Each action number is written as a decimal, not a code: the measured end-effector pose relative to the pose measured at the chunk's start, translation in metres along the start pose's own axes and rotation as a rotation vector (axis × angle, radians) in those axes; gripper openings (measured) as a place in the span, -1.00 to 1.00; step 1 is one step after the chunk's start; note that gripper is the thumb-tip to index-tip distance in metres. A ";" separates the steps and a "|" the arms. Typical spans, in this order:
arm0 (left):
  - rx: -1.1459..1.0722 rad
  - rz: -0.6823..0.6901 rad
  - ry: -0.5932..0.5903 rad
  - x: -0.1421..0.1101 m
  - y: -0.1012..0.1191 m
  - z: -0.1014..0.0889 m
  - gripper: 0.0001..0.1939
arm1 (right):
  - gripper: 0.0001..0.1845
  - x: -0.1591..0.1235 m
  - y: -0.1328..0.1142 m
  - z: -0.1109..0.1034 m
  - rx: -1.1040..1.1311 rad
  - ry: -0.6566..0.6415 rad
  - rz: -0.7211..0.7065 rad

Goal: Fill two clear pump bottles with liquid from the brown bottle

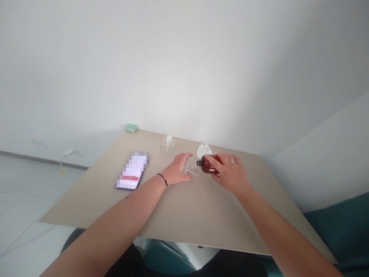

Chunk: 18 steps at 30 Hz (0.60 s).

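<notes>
My right hand point(230, 171) is wrapped round a dark reddish-brown bottle point(208, 164). The bottle lies tipped over sideways, its uncapped-looking black-rimmed neck pointing left. That neck is at the opening of a small clear container point(188, 165), and whether any liquid flows cannot be made out. Fingers and thumb of my left hand point(178, 169) curve round the clear container and hold it from the left side. Its exact shape is partly hidden by the hand. Just behind the bottle sits a crumpled white piece point(204, 149), perhaps tissue.
On the beige table point(184, 215), a lit phone point(132, 171) lies to the left. A clear box with a white tuft on top point(168, 146) stands toward the back. At the far left corner is a small green case point(131, 128). The white wall point(184, 77) borders the table's back edge.
</notes>
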<state>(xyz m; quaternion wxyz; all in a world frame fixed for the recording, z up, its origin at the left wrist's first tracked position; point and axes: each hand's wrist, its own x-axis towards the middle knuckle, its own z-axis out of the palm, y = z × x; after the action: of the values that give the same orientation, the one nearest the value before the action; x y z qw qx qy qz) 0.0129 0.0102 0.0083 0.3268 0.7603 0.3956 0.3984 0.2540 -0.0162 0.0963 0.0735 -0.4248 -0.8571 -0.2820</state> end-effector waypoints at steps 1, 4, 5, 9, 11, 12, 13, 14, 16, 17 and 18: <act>0.003 0.000 0.000 0.000 0.000 0.000 -0.14 | -0.35 0.000 0.000 0.000 0.000 0.000 0.000; 0.005 0.000 0.003 0.001 0.000 0.000 -0.14 | -0.35 0.000 0.000 0.001 0.002 -0.003 -0.001; 0.003 -0.002 0.005 0.001 0.000 0.000 -0.14 | -0.35 0.000 0.001 0.001 0.004 -0.003 0.000; -0.006 0.003 0.005 0.000 -0.002 0.001 -0.13 | -0.34 0.000 0.001 0.001 0.007 -0.006 0.005; -0.009 0.012 0.008 0.000 -0.002 0.001 -0.12 | -0.34 0.000 0.001 0.000 0.009 -0.004 0.004; -0.010 0.014 0.010 0.000 -0.002 0.001 -0.13 | -0.35 0.000 0.001 0.000 0.009 -0.002 0.005; -0.010 0.014 0.012 0.000 -0.002 0.001 -0.13 | -0.35 0.000 0.001 0.000 0.008 -0.001 0.004; -0.010 0.012 0.013 0.000 -0.002 0.001 -0.13 | -0.35 0.000 0.001 0.000 0.007 -0.002 0.003; -0.008 0.005 0.011 0.000 -0.002 0.001 -0.13 | -0.35 0.000 0.001 0.000 0.005 -0.004 0.004; -0.007 0.002 0.012 0.000 -0.001 0.001 -0.13 | -0.35 0.000 0.000 0.000 0.005 -0.005 0.003; -0.006 0.001 0.014 0.000 -0.001 0.001 -0.13 | -0.35 0.001 0.000 0.000 0.006 -0.007 0.003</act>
<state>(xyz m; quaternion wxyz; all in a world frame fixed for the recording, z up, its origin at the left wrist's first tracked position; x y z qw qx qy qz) 0.0133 0.0107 0.0069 0.3264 0.7567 0.3963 0.4048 0.2539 -0.0157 0.0968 0.0720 -0.4267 -0.8577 -0.2777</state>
